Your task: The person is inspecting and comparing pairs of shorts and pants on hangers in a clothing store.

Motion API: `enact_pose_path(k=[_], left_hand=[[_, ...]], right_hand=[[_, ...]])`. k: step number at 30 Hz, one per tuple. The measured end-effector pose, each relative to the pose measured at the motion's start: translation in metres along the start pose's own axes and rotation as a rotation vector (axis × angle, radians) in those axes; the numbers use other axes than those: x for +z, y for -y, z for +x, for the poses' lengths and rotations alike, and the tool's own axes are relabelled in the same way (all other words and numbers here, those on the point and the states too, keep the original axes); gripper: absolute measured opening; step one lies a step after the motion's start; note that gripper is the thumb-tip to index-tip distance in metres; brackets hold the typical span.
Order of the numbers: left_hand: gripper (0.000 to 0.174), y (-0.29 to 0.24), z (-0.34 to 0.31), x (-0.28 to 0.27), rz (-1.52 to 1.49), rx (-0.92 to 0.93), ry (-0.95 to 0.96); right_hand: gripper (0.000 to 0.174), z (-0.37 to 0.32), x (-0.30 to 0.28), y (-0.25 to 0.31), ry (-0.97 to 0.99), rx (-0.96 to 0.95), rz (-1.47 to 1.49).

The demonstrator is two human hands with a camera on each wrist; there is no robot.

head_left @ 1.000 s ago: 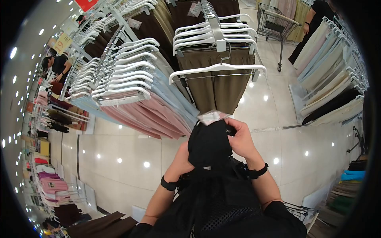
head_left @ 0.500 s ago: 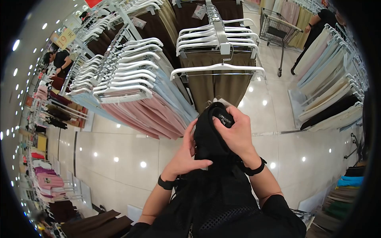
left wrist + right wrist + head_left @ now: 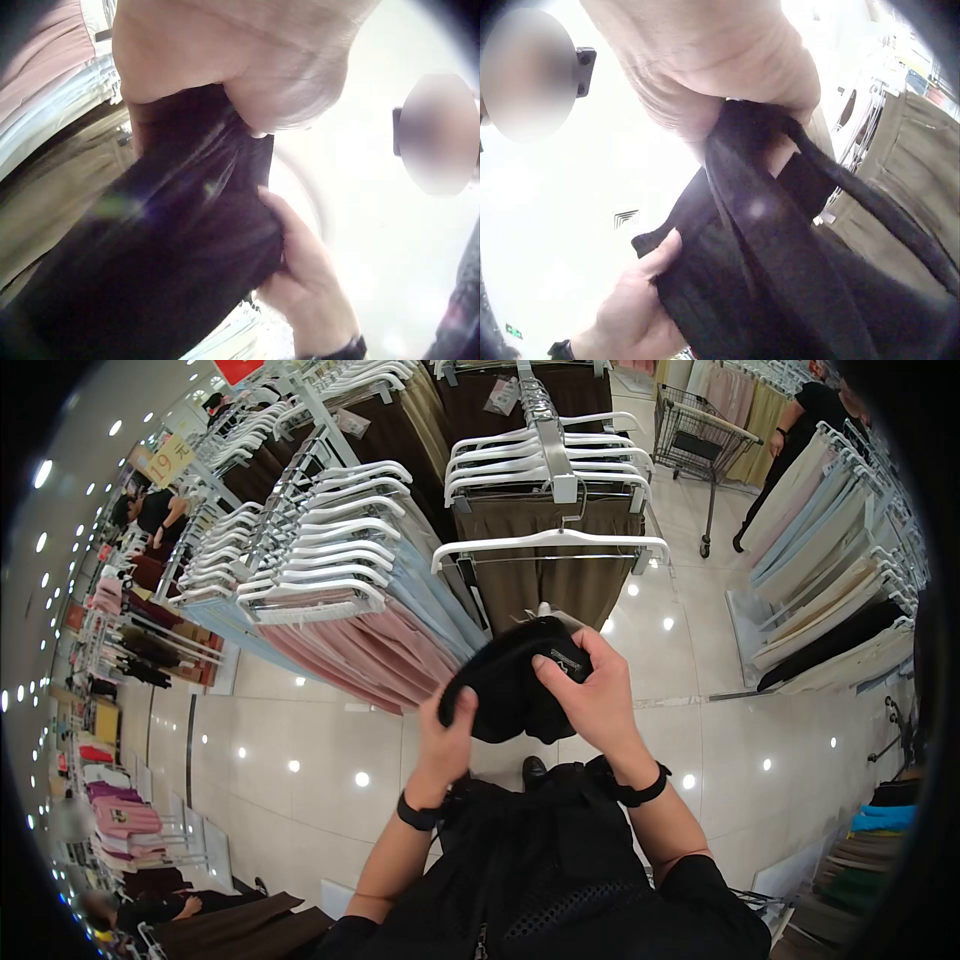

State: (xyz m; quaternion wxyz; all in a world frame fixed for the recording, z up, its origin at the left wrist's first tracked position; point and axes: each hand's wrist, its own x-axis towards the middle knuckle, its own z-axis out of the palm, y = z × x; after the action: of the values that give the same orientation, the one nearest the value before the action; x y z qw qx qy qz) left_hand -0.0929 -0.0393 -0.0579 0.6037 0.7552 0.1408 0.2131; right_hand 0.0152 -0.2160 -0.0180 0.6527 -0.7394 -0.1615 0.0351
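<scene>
Both hands hold a black garment [image 3: 500, 695] by its waistband in front of the body. The left hand [image 3: 446, 738] grips the left end of the band, its thumb on the near side. At the other end, the right hand [image 3: 598, 685] pinches the cloth, with the thumb inside beside a printed label [image 3: 566, 666]. A pale tag sticks up behind the garment. Seen from below in the left wrist view, the black cloth [image 3: 172, 232] hangs down in folds. The right wrist view shows a loose strip of black fabric [image 3: 870, 199] beside the main cloth.
Straight ahead, a white hanger [image 3: 550, 540] hangs before brown trousers [image 3: 540, 585]. Pink trousers [image 3: 350, 655] on hangers stand to the left. Another rack of pale clothes [image 3: 830, 560] is at the right, near a shopping cart [image 3: 700, 435] and a person [image 3: 800, 440].
The garment's waistband has been spread sideways. The left hand has shifted left and now grips its left end; the right hand turned the band so its inner label shows.
</scene>
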Motion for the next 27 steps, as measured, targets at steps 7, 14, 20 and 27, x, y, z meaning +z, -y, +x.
enact_pose_path(k=[7,14,20,27], left_hand=[[0.020,-0.045,0.060,-0.040,0.079,0.223,-0.262],[0.018,-0.079,0.077,-0.044,-0.092,0.157,-0.160],[0.025,-0.078,0.081,-0.049,-0.457,-0.054,-0.105],[0.029,-0.059,0.077,-0.066,-0.389,-0.153,-0.087]], right_hand=[[0.035,0.014,-0.029,-0.004,0.366,-0.222,-0.212],[0.027,0.032,-0.039,-0.023,0.178,-0.434,-0.409],[0.015,0.033,-0.051,-0.026,0.288,-0.034,0.082],[0.023,0.033,-0.055,-0.036,0.206,0.233,0.489]])
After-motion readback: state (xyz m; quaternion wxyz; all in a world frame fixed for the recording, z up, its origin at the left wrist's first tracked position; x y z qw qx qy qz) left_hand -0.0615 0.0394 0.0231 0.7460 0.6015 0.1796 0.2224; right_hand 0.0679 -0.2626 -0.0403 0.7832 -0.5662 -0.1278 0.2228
